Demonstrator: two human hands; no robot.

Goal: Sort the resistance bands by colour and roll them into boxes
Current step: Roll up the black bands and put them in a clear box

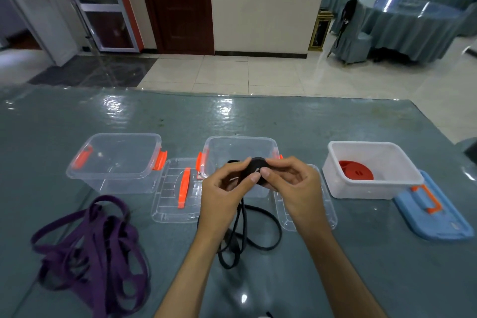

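Observation:
Both hands hold a partly rolled black resistance band [254, 169] above the table, in front of the middle clear box [240, 146]. My left hand [224, 186] and my right hand [289, 181] pinch the black coil from either side. The band's loose length [260, 237] hangs down and loops on the table. A tangle of purple bands [98, 248] lies at the near left. A rolled red band [356, 170] sits inside the white box [371, 186] on the right. The left clear box [116, 162] holds nothing.
A clear lid with an orange handle [178, 191] lies between the two clear boxes, and another clear lid [325, 217] lies under my right wrist. A blue lid with an orange handle [433, 209] lies right of the white box. The table's far edge [232, 95] borders a tiled floor.

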